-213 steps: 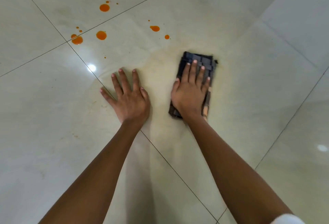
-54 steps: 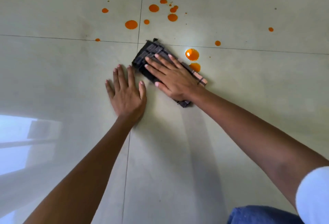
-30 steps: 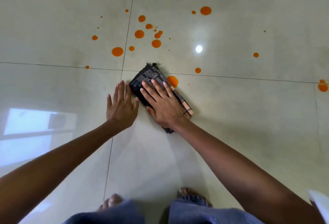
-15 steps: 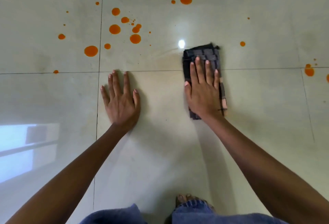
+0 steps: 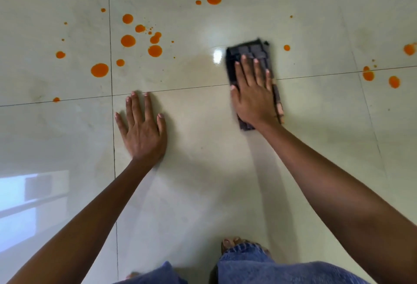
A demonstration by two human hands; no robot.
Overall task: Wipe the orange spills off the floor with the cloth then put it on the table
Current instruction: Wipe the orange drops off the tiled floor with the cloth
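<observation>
The right hand [image 5: 255,94] lay flat, palm down, on the cloth [image 5: 249,52], fingers straight and together, pressing it to the floor [image 5: 203,171] rather than gripping it; its arm reached forward from the lower right. The left hand [image 5: 142,130] was released, holding nothing, spread palm down on the bare floor well left of the cloth, fingertips just short of a tile seam [image 5: 180,89], its arm coming in from the lower left.

The cloth, dark grey and folded into a long strip, lay on the floor across that same seam, its far end showing beyond the right hand's fingertips and its near end by the wrist. A bright glare spot sat just left of the cloth's far end.

Orange spills [image 5: 154,51] clustered far left of the cloth, beyond the seam. 1 small drop [image 5: 286,47] lay just right of the cloth, and more drops [image 5: 368,75] lay well right of it. Denim-clad knees [image 5: 259,265] and toes showed near the bottom edge, below the cloth.
</observation>
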